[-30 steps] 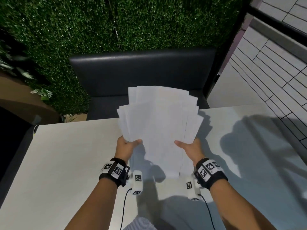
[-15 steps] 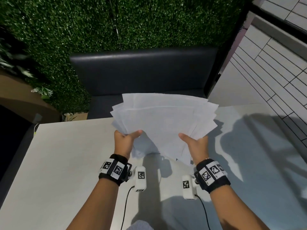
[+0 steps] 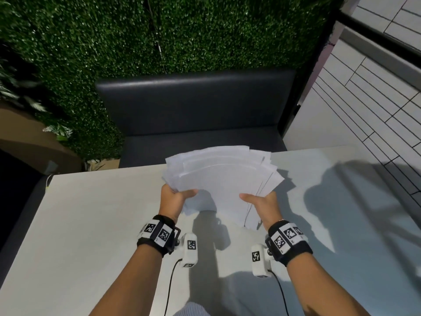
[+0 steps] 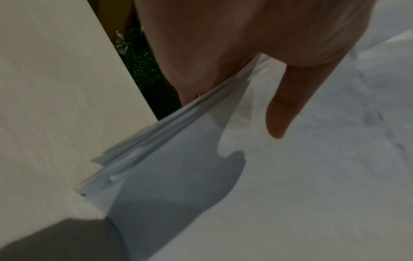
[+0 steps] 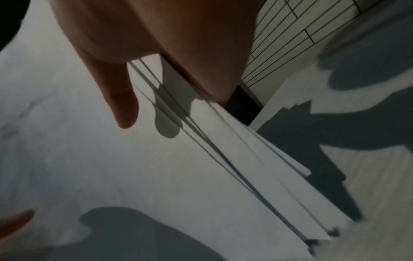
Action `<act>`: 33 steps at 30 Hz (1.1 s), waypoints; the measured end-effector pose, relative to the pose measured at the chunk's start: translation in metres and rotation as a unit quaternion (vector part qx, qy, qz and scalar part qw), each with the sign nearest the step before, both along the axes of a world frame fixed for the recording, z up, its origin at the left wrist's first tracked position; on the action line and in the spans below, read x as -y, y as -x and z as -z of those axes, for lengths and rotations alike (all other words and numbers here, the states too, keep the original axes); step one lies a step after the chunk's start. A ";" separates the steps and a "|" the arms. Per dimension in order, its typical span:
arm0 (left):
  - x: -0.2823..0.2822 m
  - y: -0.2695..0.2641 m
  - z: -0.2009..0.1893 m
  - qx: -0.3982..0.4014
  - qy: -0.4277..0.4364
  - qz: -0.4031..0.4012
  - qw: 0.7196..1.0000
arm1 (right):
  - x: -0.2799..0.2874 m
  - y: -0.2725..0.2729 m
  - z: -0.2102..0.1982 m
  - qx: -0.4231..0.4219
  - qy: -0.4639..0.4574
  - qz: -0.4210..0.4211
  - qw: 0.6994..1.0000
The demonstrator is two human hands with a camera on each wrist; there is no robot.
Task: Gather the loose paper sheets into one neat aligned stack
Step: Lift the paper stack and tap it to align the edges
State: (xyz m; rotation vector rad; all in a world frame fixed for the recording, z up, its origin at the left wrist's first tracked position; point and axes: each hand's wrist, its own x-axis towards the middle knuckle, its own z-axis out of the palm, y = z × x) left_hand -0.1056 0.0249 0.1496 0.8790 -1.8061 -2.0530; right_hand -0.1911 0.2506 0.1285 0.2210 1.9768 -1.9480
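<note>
A fanned bundle of white paper sheets (image 3: pixel 222 181) hangs above the white table (image 3: pixel 91 213), held flat between both hands. My left hand (image 3: pixel 175 197) grips its left edge, thumb lying on top, fingers hidden underneath. My right hand (image 3: pixel 257 200) grips the right edge the same way. The sheets are offset from one another, with staggered edges showing at the far side and the right. In the left wrist view the thumb (image 4: pixel 281 109) lies on the top sheet (image 4: pixel 290 176) and the uneven layered edges (image 4: pixel 134 150) show. The right wrist view shows the thumb (image 5: pixel 123 102) above stepped sheet edges (image 5: pixel 257 159).
A dark padded bench (image 3: pixel 196 108) stands beyond the table's far edge, backed by a green hedge wall (image 3: pixel 159 37). Tiled floor (image 3: pixel 364 106) lies to the right. Cables (image 3: pixel 170 281) run from the wrist cameras over the near table.
The bundle has tipped from nearly upright to almost flat and turned sideways, lowering toward the table. Both hands have kept their grip and moved slightly apart.
</note>
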 end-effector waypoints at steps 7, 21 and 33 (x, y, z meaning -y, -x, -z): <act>0.000 0.002 -0.006 -0.002 -0.001 0.008 1.000 | -0.002 0.008 -0.004 -0.022 -0.006 0.039 0.999; -0.009 0.004 -0.010 -0.005 0.029 0.047 0.998 | 0.003 0.000 -0.009 0.001 -0.042 0.010 0.999; -0.020 0.005 -0.017 -0.088 0.039 0.010 0.995 | 0.005 0.001 -0.014 -0.027 0.005 0.070 0.997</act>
